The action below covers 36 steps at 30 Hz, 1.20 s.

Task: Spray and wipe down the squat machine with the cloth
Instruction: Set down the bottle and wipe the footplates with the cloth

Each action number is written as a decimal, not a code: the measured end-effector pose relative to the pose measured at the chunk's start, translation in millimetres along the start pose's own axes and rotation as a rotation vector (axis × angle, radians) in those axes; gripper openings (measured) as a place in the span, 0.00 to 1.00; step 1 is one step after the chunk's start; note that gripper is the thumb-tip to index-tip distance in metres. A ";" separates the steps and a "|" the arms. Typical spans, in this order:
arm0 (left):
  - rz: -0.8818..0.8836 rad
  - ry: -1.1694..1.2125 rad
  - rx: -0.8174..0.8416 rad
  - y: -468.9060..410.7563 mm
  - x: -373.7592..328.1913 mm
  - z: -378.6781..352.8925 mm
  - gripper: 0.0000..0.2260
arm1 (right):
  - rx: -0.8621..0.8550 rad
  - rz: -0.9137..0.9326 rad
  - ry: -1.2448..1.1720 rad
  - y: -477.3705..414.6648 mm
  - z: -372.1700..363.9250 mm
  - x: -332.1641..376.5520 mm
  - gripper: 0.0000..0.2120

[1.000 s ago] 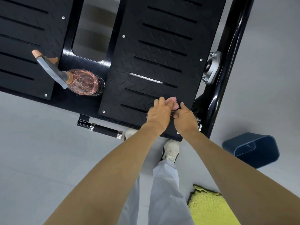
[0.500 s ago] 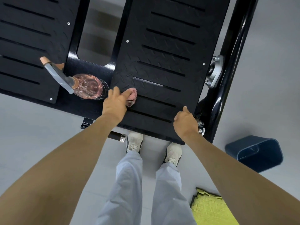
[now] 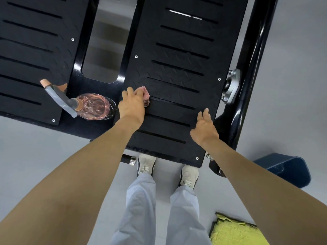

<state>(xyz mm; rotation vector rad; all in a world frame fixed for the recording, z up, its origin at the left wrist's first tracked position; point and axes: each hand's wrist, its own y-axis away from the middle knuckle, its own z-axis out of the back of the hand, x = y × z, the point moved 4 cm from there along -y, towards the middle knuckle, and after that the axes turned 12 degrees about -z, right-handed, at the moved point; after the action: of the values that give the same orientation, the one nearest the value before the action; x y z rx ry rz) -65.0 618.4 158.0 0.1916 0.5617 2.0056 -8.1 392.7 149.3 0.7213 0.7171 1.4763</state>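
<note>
The squat machine's black slotted footplate (image 3: 178, 71) fills the upper middle of the head view. My left hand (image 3: 131, 105) presses a pink cloth (image 3: 144, 94) onto the plate's left part, fingers curled over it; most of the cloth is hidden under the hand. My right hand (image 3: 204, 129) rests with loosely spread fingers on the plate near its right edge, holding nothing. A clear pink spray bottle (image 3: 93, 106) with a grey trigger head lies on the frame just left of the left hand.
A second black footplate (image 3: 30, 55) lies at the left. The black frame post (image 3: 251, 76) with a silver bearing (image 3: 231, 86) runs down the right. A dark blue bin (image 3: 284, 169) and a yellow-green mat (image 3: 235, 232) sit on the grey floor at lower right.
My left hand slid the cloth from the plate's near right corner to its left side, then slightly up the plate. My right hand stayed near the right edge and its fingers spread.
</note>
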 end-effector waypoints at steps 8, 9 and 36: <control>-0.169 -0.014 0.070 8.4 -78.9 -15.9 0.25 | 0.152 0.074 0.124 -7.9 15.4 -10.9 0.37; -0.210 -0.007 0.090 9.7 -91.0 -19.0 0.25 | 0.160 0.083 0.129 -8.2 17.3 -11.7 0.37; 0.020 0.163 0.052 -1.0 -9.5 4.8 0.26 | 0.090 0.131 0.011 -1.7 30.1 -19.0 0.32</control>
<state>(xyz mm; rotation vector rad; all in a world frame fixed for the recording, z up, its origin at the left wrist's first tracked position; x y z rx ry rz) -57.9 611.9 162.7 0.0655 0.7188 2.0387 17.3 374.0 165.9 0.8433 0.7605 1.5755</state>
